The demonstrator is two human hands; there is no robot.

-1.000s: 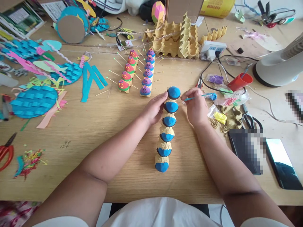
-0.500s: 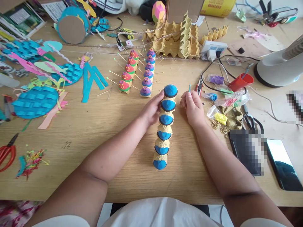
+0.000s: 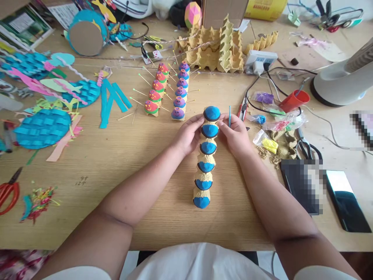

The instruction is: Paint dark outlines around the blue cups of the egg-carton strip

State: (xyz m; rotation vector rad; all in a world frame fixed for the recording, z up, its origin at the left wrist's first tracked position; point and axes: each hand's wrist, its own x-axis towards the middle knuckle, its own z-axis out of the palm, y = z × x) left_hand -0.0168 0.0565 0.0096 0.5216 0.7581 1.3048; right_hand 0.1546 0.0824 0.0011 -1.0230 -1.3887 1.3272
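A strip of egg carton cups [image 3: 206, 159], each capped in blue clay with a dark rim, runs lengthwise in front of me. My left hand [image 3: 189, 134] is closed on its far end from the left side. On the right, my right hand [image 3: 236, 134] touches the strip near the top cups with its thumb. A thin blue stick [image 3: 229, 116] stands up out of that hand's closed fingers; its lower part is hidden. Beyond lie two finished-looking caterpillars of egg cups, a red and green one [image 3: 155, 94] and a purple and blue one [image 3: 180, 92], with pins sticking out.
Egg cartons [image 3: 210, 46] sit at the back beside a power strip [image 3: 260, 60]. To the right are a red cup [image 3: 294, 100], clay packets, black scissors [image 3: 309, 147] and a phone [image 3: 346, 200]. Blue woven paper pieces [image 3: 43, 128] and red-handled scissors [image 3: 8, 192] lie on the left.
My right hand has come left to the strip and now touches it, still holding the blue stick. The strip's near end has shifted slightly right.
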